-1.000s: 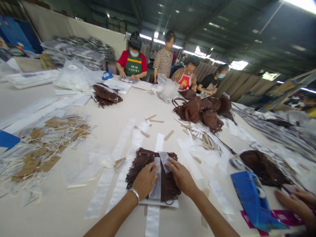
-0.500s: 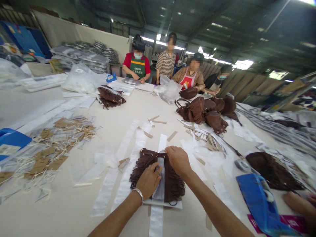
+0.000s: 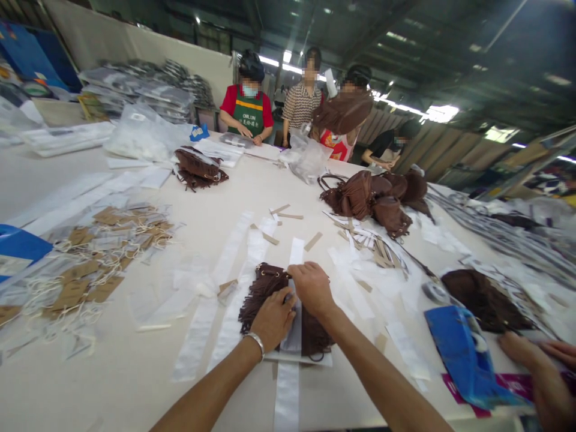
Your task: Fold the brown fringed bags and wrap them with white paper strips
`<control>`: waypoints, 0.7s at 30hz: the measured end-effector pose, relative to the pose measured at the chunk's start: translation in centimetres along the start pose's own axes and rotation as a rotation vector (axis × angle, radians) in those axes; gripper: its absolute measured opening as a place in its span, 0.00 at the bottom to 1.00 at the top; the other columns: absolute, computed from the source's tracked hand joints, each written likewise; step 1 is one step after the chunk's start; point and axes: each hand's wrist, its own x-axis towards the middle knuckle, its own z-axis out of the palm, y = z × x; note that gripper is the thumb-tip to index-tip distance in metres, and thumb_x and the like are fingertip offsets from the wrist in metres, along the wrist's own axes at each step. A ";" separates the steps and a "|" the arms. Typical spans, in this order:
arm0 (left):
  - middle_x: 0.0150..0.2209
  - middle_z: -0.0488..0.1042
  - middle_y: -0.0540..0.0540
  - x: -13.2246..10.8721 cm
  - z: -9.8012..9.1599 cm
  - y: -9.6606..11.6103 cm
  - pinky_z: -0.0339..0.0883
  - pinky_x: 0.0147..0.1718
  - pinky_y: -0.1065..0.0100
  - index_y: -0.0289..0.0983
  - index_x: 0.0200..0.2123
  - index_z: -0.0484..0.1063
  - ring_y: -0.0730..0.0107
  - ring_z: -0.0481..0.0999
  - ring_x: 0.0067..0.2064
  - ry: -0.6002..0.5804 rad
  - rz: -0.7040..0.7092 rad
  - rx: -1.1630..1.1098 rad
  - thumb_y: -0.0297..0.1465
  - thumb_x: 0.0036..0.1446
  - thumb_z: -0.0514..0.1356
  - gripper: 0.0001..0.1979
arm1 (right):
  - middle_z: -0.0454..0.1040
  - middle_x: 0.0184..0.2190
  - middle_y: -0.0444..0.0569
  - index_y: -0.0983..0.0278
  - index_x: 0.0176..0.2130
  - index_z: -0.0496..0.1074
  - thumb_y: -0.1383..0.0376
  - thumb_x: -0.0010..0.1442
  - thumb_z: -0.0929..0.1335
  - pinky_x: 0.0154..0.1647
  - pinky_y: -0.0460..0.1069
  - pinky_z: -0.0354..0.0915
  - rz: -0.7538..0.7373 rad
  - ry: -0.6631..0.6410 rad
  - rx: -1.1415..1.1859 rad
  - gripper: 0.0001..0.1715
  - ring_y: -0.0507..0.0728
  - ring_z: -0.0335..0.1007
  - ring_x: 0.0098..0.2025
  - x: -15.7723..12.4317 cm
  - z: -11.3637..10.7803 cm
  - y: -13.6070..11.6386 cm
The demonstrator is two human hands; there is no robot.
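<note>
A dark brown fringed bag (image 3: 262, 291) lies on a white sheet in front of me, with metal eyelets along its top edge. A pale, shiny plastic-looking strip (image 3: 292, 337) runs down its middle. My left hand (image 3: 273, 318) rests on the bag beside this strip, fingers curled together against it; a small dark spot shows at the fingertips, too small to name. At the top edge, my right hand (image 3: 312, 289) is closed in a pinch on the bag near an eyelet. The hand and forearm hide much of the bag's right side.
Tan paper tags (image 3: 74, 291) with white strings lie left. Brown bags (image 3: 360, 195) are heaped back right, another bag (image 3: 198, 168) back left. A blue tape dispenser (image 3: 454, 342) stands right, near another person's hand (image 3: 522, 349). Several co-workers stand across the table (image 3: 148, 372).
My right hand has shifted slightly left along the bag's top edge; my left hand stays on the bag. Across the table, a co-worker has lifted a brown bag.
</note>
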 end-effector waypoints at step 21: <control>0.61 0.61 0.41 -0.4 0.2 -0.1 0.60 0.59 0.52 0.42 0.58 0.62 0.58 0.62 0.60 0.020 0.009 0.026 0.30 0.62 0.53 0.20 | 0.78 0.38 0.49 0.61 0.44 0.70 0.61 0.69 0.56 0.39 0.49 0.56 0.134 -0.117 -0.035 0.17 0.56 0.71 0.40 7.0 -2.7 5.9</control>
